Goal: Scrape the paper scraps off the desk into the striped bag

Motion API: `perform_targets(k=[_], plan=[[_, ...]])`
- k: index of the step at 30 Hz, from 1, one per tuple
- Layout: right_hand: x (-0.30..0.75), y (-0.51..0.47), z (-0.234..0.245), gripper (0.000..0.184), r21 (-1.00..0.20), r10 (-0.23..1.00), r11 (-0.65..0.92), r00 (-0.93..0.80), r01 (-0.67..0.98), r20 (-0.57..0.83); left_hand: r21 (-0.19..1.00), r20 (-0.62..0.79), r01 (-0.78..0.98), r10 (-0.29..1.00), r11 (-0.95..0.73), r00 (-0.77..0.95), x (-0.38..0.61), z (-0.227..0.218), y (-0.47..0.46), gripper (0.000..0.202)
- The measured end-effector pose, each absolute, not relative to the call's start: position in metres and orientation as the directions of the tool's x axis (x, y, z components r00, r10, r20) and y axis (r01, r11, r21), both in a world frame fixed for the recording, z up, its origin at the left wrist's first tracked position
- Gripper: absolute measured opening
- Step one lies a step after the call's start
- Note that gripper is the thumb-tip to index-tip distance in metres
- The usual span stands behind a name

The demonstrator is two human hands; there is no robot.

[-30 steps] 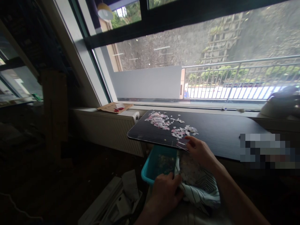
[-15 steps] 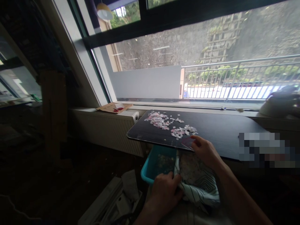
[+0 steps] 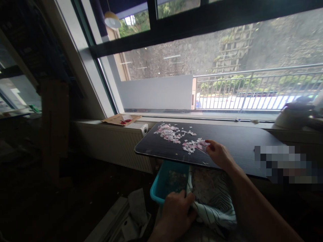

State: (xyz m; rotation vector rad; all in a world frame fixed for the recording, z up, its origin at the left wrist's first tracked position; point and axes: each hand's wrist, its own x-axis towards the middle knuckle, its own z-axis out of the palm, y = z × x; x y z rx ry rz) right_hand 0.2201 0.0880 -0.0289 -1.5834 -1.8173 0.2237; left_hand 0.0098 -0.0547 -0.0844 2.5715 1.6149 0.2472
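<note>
My right hand (image 3: 220, 154) is closed in a pinch above the dark tabletop (image 3: 234, 141), holding a thin, see-through plastic piece (image 3: 202, 150). That piece reaches the right side of a small pile of white and pink paper-like bits (image 3: 190, 146). A larger pile of the same bits (image 3: 168, 131) lies farther left. Below the table edge, my left hand (image 3: 176, 210) is closed on the rim of a striped cloth bag (image 3: 214, 210), beside a teal basin (image 3: 155, 188). Pale bits lie in both containers; my left fingertips are partly hidden.
Red-handled scissors (image 3: 125, 121) rest on brown paper (image 3: 111, 119) above the radiator (image 3: 113, 137). White boxes (image 3: 126, 215) stand low on the left. A window with its sill (image 3: 214, 120) runs behind the table. A blurred patch (image 3: 280, 161) covers the table's right end.
My right hand has moved slightly away from the table's near edge, bringing the plastic piece to the smaller pile. My left hand stays on the bag's rim. The view has tilted slightly.
</note>
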Motion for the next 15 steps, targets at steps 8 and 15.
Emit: perform_targets(k=[8, 15], plan=[[0.256, 0.153, -0.026, 0.044, -0.492, 0.927, 0.099, 0.099, 0.865, 0.361, 0.171, 0.087, 0.895, 0.912, -0.411, 0.402, 0.008, -0.094, -0.051, 0.017], [0.278, 0.12, -0.045, 0.046, -0.616, 0.947, 0.154, 0.063, 0.773, 0.316, 0.169, 0.1, 0.897, 0.912, -0.409, 0.397, 0.01, -0.092, -0.051, 0.015]])
